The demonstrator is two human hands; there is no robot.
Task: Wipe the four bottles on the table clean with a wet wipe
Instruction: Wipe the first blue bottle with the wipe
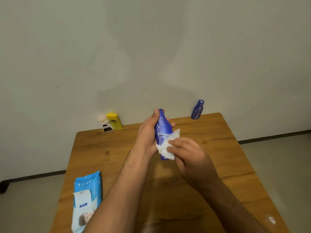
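Observation:
My left hand (pixel 146 134) grips a tall blue bottle (pixel 162 126) held upright above the middle of the wooden table (pixel 117 148), thumb near its cap. My right hand (pixel 188 153) presses a white wet wipe (pixel 165 147) against the bottle's lower half, covering its base. A second, smaller blue bottle (pixel 197 109) stands at the table's far right edge. At the far left stand a yellow bottle (pixel 115 121) and, touching it, a white bottle with a pale cap (pixel 105 123).
A blue pack of wet wipes (pixel 87 199) lies at the near left edge of the table, its flap open. A plain wall rises directly behind the table. Grey floor shows on both sides.

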